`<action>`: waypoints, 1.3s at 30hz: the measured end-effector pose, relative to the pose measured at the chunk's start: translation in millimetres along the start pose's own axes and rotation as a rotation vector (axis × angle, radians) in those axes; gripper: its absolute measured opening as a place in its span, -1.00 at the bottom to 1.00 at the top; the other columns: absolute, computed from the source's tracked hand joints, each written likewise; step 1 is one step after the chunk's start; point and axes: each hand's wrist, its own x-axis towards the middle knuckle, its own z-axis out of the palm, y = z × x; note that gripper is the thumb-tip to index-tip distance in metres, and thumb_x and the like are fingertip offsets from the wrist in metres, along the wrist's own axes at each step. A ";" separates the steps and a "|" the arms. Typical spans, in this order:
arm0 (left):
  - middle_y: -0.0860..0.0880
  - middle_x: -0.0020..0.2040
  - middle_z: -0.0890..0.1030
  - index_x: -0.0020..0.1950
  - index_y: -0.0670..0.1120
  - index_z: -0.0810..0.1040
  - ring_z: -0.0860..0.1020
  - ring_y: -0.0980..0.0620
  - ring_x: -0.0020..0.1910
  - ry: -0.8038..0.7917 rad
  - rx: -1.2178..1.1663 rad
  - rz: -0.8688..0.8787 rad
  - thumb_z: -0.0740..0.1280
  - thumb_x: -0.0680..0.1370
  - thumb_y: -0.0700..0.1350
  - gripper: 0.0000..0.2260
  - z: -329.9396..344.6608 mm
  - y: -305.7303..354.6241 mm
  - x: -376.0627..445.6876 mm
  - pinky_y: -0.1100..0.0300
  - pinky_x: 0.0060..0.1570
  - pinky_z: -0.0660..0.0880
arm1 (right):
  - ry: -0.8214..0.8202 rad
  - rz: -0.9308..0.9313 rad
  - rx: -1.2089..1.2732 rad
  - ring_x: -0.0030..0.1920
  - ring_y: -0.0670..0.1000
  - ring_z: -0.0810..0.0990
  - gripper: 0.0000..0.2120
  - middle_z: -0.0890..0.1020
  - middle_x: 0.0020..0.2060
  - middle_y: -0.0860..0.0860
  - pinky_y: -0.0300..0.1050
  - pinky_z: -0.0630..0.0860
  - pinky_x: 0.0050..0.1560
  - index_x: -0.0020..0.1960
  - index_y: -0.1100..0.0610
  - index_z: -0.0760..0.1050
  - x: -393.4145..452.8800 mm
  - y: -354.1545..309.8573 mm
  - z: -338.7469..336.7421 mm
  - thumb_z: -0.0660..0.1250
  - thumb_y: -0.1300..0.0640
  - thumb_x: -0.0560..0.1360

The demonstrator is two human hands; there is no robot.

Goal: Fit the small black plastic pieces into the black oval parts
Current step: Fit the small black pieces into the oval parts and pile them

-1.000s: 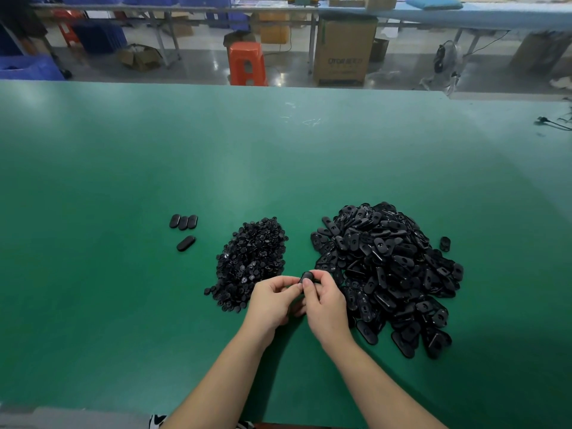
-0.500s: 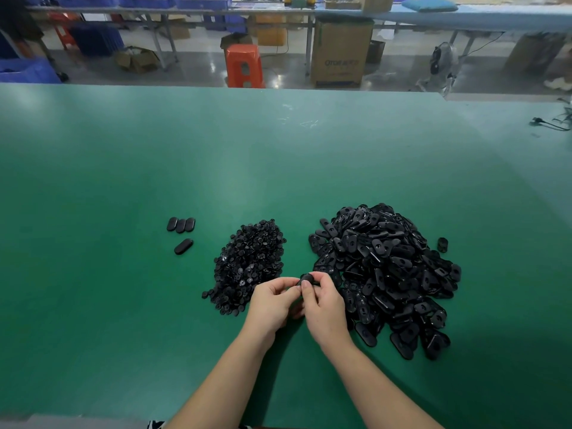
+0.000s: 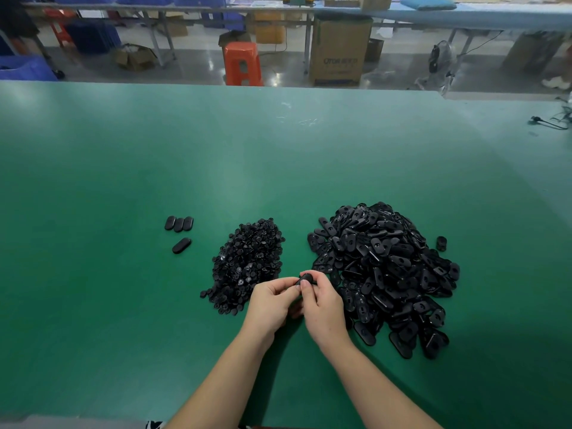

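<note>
A black oval part [image 3: 306,278] is pinched between the fingertips of both my hands, just above the table between the two heaps. My left hand [image 3: 270,300] and my right hand [image 3: 323,301] touch each other around it; most of the part is hidden by my fingers. A heap of small black plastic pieces [image 3: 247,264] lies to the left of my hands. A larger heap of black oval parts [image 3: 383,270] lies to the right. Three oval parts [image 3: 179,223] lie side by side at the left, with one more oval part [image 3: 181,245] just below them.
The green table [image 3: 278,165] stretches far ahead and to both sides. One stray oval part [image 3: 441,243] lies right of the big heap. A black cable [image 3: 548,122] lies at the far right edge. Beyond the table stand an orange stool [image 3: 243,63] and a cardboard box [image 3: 339,51].
My hands stay together on the oval part with only slight finger shifts. The heaps and the four set-aside parts have not moved.
</note>
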 end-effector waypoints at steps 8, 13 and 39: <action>-0.04 -0.42 0.59 -0.04 -0.19 0.74 0.43 0.16 -0.54 0.018 -0.004 -0.006 0.38 0.60 -0.28 -0.87 0.6 -2.4 1.1 0.35 -0.55 0.35 | 0.008 -0.011 -0.036 -0.08 -0.09 0.67 -0.88 0.71 -0.14 -0.06 0.00 0.61 0.02 0.07 -0.08 0.49 0.8 0.5 0.4 0.27 0.15 0.66; -0.09 -0.34 0.64 -0.07 -0.13 0.76 0.49 0.13 -0.48 0.023 -0.004 0.000 0.39 0.59 -0.26 -0.85 0.3 -5.1 2.1 0.32 -0.49 0.41 | -0.025 -0.027 -0.054 -0.05 -0.07 0.67 -0.88 0.71 -0.11 -0.05 0.01 0.60 0.04 0.10 -0.06 0.49 0.5 1.8 -0.3 0.25 0.15 0.66; -0.16 -0.24 0.69 -0.05 -0.09 0.76 0.59 0.09 -0.37 0.022 -0.033 -0.012 0.40 0.60 -0.22 -0.86 0.4 -9.5 2.1 0.27 -0.42 0.49 | -0.033 -0.041 -0.077 -0.06 -0.10 0.65 -0.85 0.70 -0.11 -0.06 -0.07 0.59 0.01 0.04 -0.11 0.45 -1.3 0.6 -1.8 0.23 0.14 0.67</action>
